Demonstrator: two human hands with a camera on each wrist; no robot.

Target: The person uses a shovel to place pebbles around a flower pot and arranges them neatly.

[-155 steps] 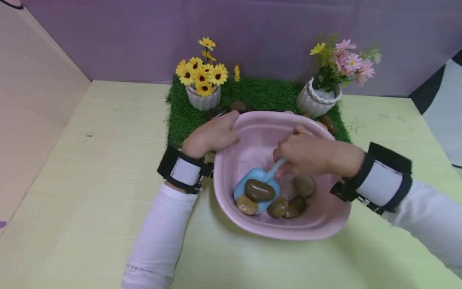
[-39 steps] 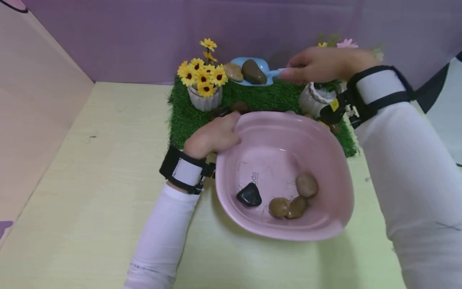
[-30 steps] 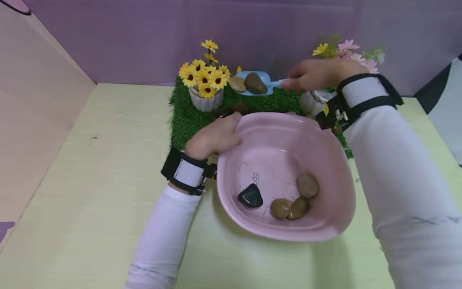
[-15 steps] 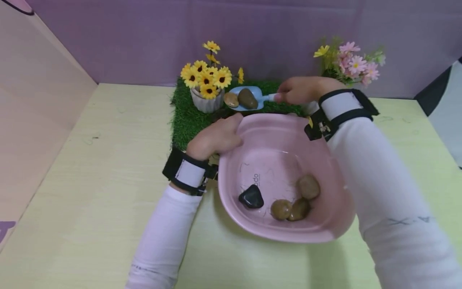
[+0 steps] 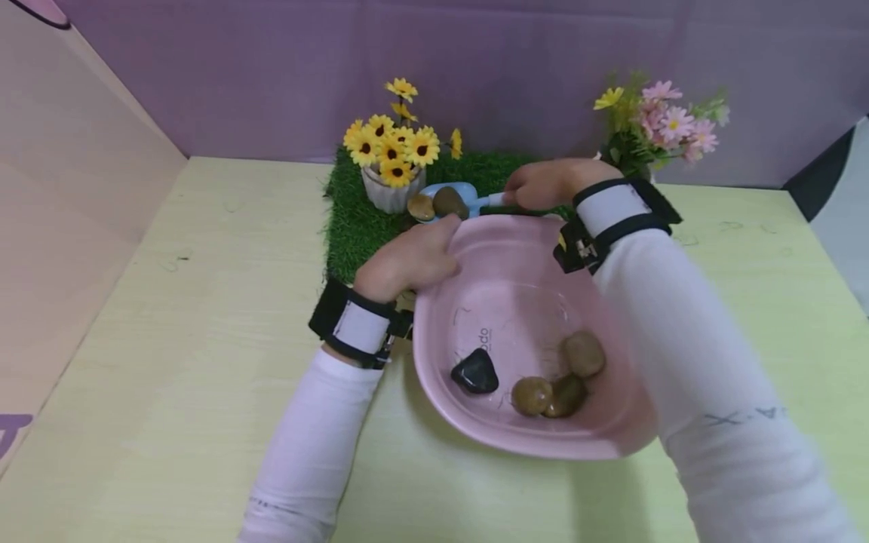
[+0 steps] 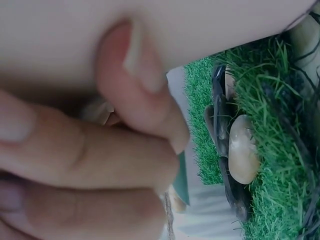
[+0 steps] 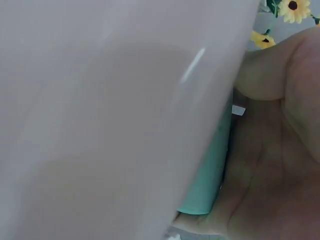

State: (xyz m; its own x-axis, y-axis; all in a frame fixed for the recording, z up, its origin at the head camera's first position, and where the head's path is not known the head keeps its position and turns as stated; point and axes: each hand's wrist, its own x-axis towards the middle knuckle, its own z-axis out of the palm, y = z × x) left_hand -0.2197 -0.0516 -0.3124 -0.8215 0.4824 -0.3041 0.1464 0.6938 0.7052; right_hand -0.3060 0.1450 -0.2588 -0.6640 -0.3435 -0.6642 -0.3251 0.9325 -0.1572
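Note:
A pink basin (image 5: 604, 441) sits on the table, with a black stone (image 5: 475, 372) and three brown stones (image 5: 557, 377) inside. My left hand (image 5: 407, 256) grips its far-left rim; its fingers (image 6: 100, 165) fill the left wrist view. My right hand (image 5: 543, 185) holds the handle of a small blue scoop (image 5: 467, 193), low over the green grass mat (image 5: 353, 219) beside the sunflower pot (image 5: 390, 192). Two brown stones (image 5: 436, 204) lie in the scoop. The right wrist view shows the basin wall (image 7: 100, 120) and my palm (image 7: 270, 170) close up.
A white pot of pink flowers (image 5: 652, 124) stands at the mat's back right, partly behind my right arm. Pebbles (image 6: 242, 155) lie on the grass along the mat's edge. A purple wall closes the back, a beige wall (image 5: 61, 188) the left side.
My right hand has lifted the scoop with two stones out of the basin, carried it over the mat, and lowered it leftward beside the sunflower pot. The left hand stayed on the rim.

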